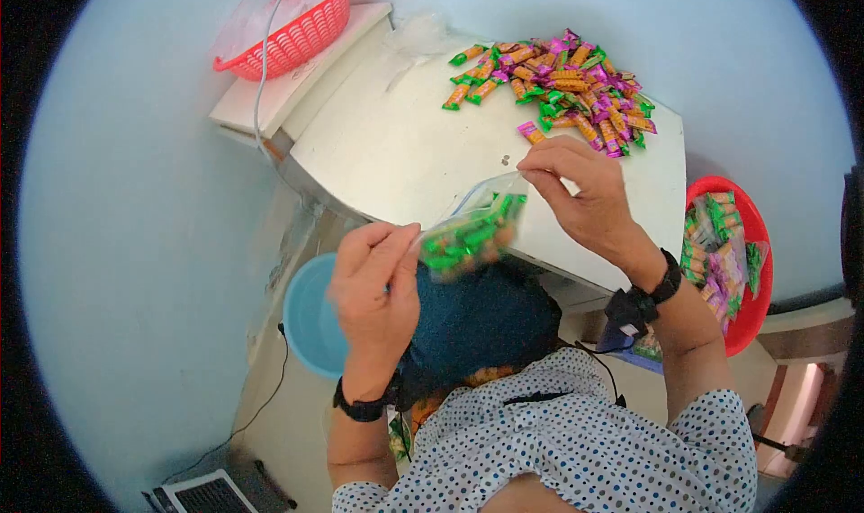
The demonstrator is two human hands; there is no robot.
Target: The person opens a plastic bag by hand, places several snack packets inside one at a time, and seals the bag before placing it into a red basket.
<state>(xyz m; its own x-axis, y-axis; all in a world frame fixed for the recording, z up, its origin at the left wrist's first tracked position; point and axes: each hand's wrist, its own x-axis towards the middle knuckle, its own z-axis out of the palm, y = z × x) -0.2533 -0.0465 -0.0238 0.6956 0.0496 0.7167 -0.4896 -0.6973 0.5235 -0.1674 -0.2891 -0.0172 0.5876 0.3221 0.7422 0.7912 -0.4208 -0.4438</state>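
Note:
A clear zip bag (475, 227) with several green-and-orange wrapped candies inside hangs between my two hands, over my lap at the table's front edge. My left hand (378, 283) pinches its left top corner between thumb and fingers. At the opposite top corner, my right hand (583, 193) has the bag pinched the same way, so its top edge is stretched between them. Just beyond my right hand, a heap of small wrapped candies (576, 85) in green, orange and purple lies on the white table (405, 144).
A red basket (301, 40) holding clear plastic stands on a raised ledge at the back left. On the right is a red basin (760, 283) of filled bags. A blue basin (310, 319) sits low at the left, and a cable (261, 108) hangs near the ledge.

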